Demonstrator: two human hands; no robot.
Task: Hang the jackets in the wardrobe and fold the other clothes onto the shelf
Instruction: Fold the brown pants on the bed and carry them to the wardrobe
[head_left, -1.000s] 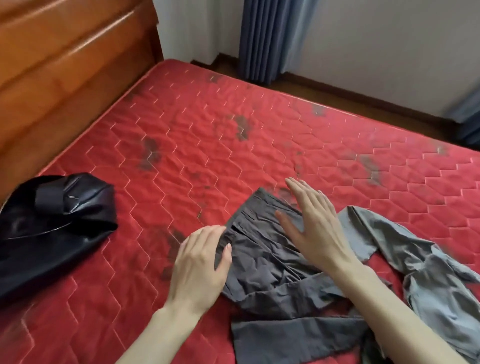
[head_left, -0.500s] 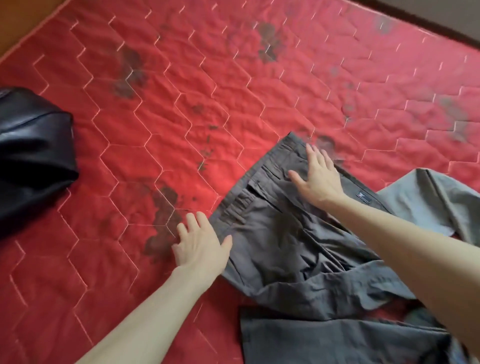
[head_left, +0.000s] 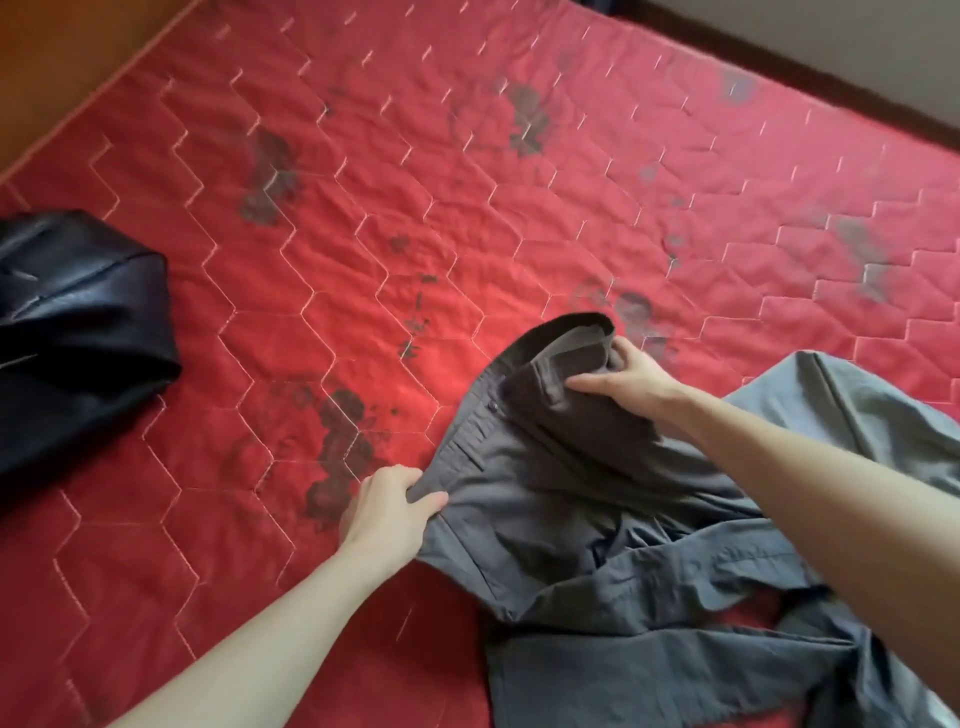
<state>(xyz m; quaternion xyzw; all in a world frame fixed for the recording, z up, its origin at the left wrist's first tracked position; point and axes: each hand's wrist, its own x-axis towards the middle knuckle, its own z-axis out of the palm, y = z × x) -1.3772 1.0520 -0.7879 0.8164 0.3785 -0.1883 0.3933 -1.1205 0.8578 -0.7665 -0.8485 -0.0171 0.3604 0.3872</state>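
Note:
Dark grey trousers (head_left: 550, 499) lie crumpled on the red quilted mattress (head_left: 467, 218), waistband toward the far side. My left hand (head_left: 387, 512) pinches the near end of the waistband at its left edge. My right hand (head_left: 631, 382) grips the far end of the waistband and lifts it off the mattress, so the band curls open. A lighter grey garment (head_left: 852, 410) lies partly under my right forearm at the right. A black shiny jacket (head_left: 78, 332) is bunched at the left edge of the mattress, apart from both hands.
A wooden headboard (head_left: 67, 62) runs along the upper left. Floor and a dark skirting board (head_left: 810, 57) show past the mattress's far edge. Dark stains mark the mattress.
Both hands lay flat on the trousers before; now each grips an end of the waistband. The right hand has raised its end. The view has tilted down toward the mattress.

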